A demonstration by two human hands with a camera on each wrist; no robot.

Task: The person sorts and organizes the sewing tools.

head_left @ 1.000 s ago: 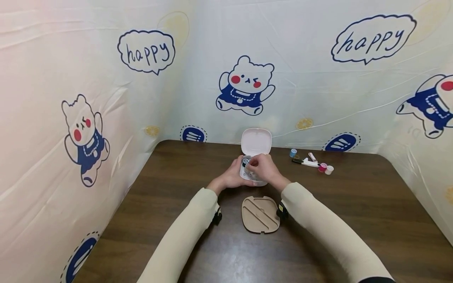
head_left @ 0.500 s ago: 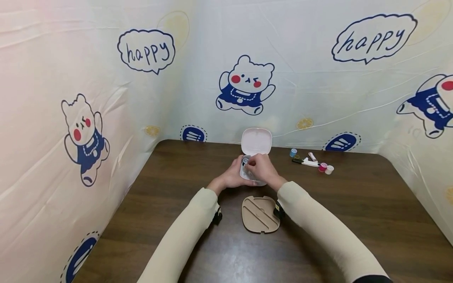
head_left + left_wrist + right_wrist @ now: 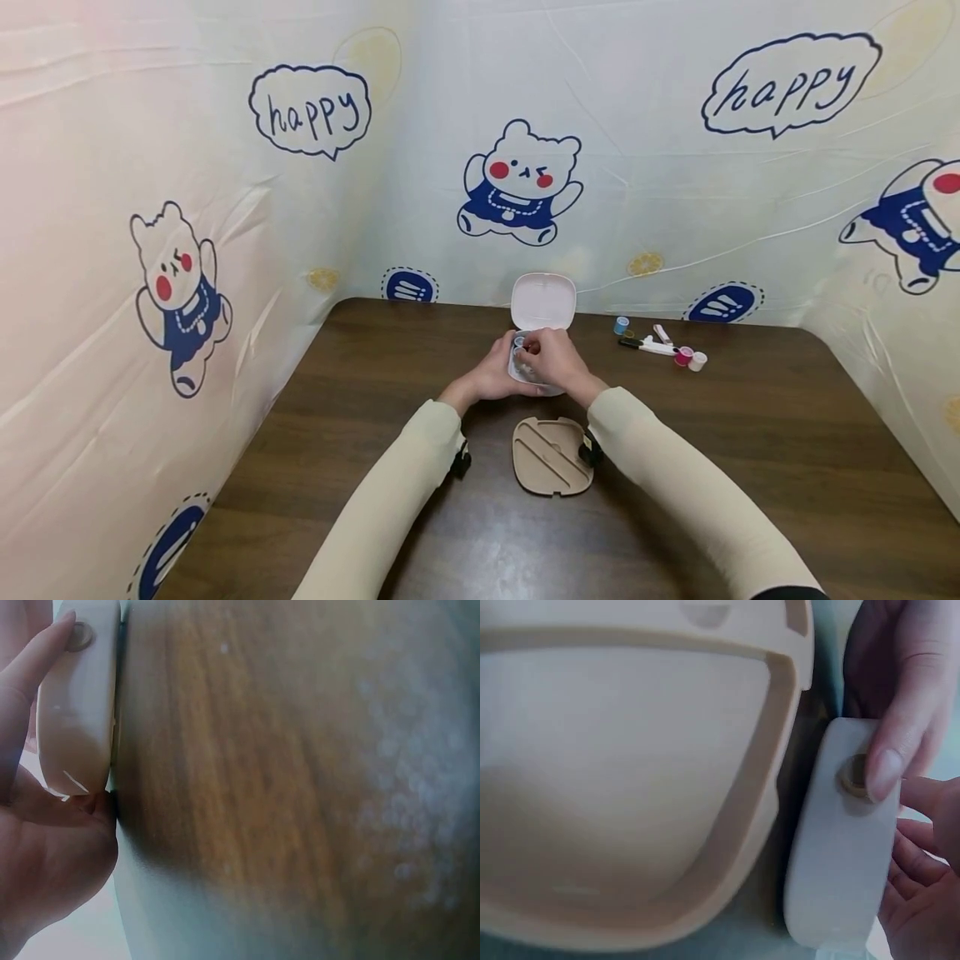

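Note:
My left hand (image 3: 497, 371) grips the open white sewing box (image 3: 542, 388) from its left side. Its thumb lies along the front wall by the round clasp (image 3: 79, 636) in the left wrist view. Over the box, my right hand (image 3: 558, 358) reaches in with curled fingers and pinches a small thread spool (image 3: 517, 353) at the left of the inside; the fingers partly cover it. Another spool (image 3: 519, 342) sits just behind it. The raised lid (image 3: 543, 302) stands upright at the back. Most of the contents are hidden by the right hand.
A beige compartment tray (image 3: 553, 457) lies in front of the box, near the right wrist. Back right on the table are a blue spool (image 3: 622, 325), a black-and-white pen-like tool (image 3: 648, 344), a small white item (image 3: 662, 333), a magenta spool (image 3: 683, 356) and a white spool (image 3: 697, 361).
The right fingers have shifted slightly within the box, and the pinched spool now sits lower, beside the one behind it. The left hand keeps its hold on the box.

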